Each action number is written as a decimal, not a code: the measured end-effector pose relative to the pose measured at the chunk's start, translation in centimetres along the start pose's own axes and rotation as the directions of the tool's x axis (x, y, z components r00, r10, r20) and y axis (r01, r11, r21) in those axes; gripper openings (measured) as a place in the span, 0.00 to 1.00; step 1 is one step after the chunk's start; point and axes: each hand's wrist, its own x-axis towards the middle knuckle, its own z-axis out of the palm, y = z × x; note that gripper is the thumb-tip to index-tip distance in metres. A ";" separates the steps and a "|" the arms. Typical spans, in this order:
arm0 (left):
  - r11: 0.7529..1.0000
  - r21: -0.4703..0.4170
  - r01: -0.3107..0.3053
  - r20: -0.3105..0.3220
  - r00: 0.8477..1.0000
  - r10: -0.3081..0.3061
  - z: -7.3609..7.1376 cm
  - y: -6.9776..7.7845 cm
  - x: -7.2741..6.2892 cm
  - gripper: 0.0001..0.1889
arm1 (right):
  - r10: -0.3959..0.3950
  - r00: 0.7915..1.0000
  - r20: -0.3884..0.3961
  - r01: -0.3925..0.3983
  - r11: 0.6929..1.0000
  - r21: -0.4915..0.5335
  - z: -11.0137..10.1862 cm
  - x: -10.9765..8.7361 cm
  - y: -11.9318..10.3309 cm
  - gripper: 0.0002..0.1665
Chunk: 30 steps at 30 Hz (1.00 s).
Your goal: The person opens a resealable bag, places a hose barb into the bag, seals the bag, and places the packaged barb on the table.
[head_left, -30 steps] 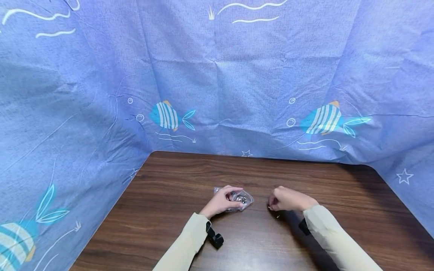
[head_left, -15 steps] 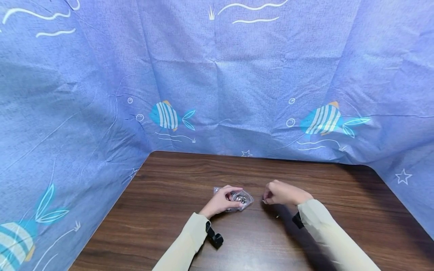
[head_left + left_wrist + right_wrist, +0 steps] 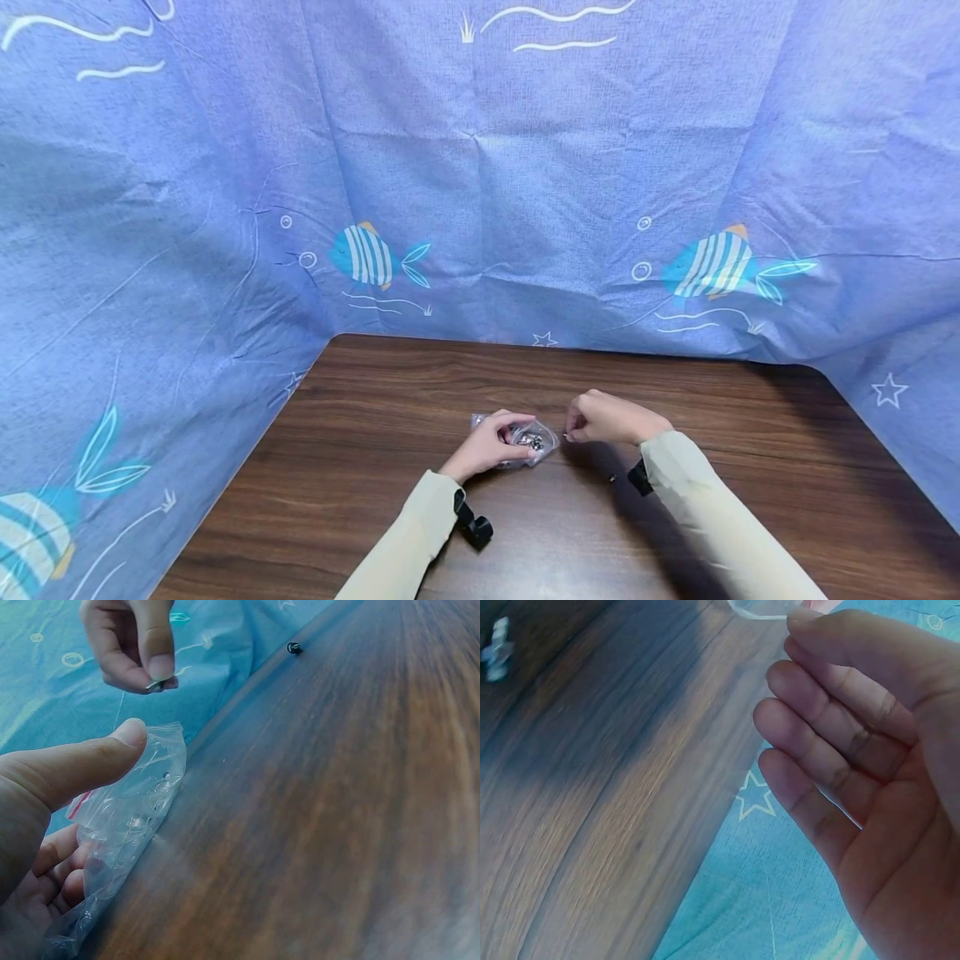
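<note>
My left hand point(image 3: 483, 448) holds a clear plastic zip bag point(image 3: 550, 437) on the table, thumb at its near side and fingers at its far side. Small shiny metal parts point(image 3: 531, 442) lie inside. In the left wrist view the bag point(image 3: 161, 761) spreads between thumb and fingers, its mouth apart. Just right of the bag, my right hand point(image 3: 613, 418) pinches a tiny metal piece point(image 3: 154, 687) between thumb and index finger; its exact kind is too small to tell. Another small metal piece point(image 3: 612, 478) lies on the table, below the right hand.
The dark wood-grain table point(image 3: 375, 400) extends around both hands. Blue fabric with printed fish point(image 3: 480, 208) hangs behind it and at the sides. Black straps with a small device point(image 3: 474, 525) sit on the wrists.
My right hand has moved left and slightly away from me, toward the bag, carrying the tiny metal piece. The left hand and bag have stayed in place.
</note>
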 end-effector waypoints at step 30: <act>1.000 0.002 -0.006 0.003 1.000 0.006 0.0 -0.1 0.1 0.27 | 0.000 1.000 0.005 0.001 1.000 -0.018 0.6 2.6 -1.4 0.02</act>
